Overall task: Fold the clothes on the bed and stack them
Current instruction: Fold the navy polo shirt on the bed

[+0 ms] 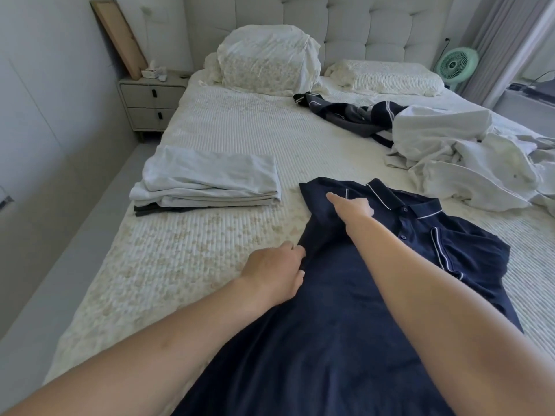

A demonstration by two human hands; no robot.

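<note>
A navy polo shirt (345,310) with white trim lies face up across the near part of the bed (186,259). My left hand (274,274) grips its left side edge, fingertips tucked under the fabric. My right hand (351,207) rests on the left shoulder area, which is folded inward, with one finger stretched out flat. A stack of folded clothes (207,181), white on top with a dark piece underneath, sits at the left of the bed. Unfolded white garments (468,163) and dark striped garments (351,115) lie at the right and far middle.
Two pillows (267,60) lean at the padded headboard. A nightstand (151,100) stands to the left of the bed, with a board propped against the wall. A green fan (456,66) stands at the far right by the curtains.
</note>
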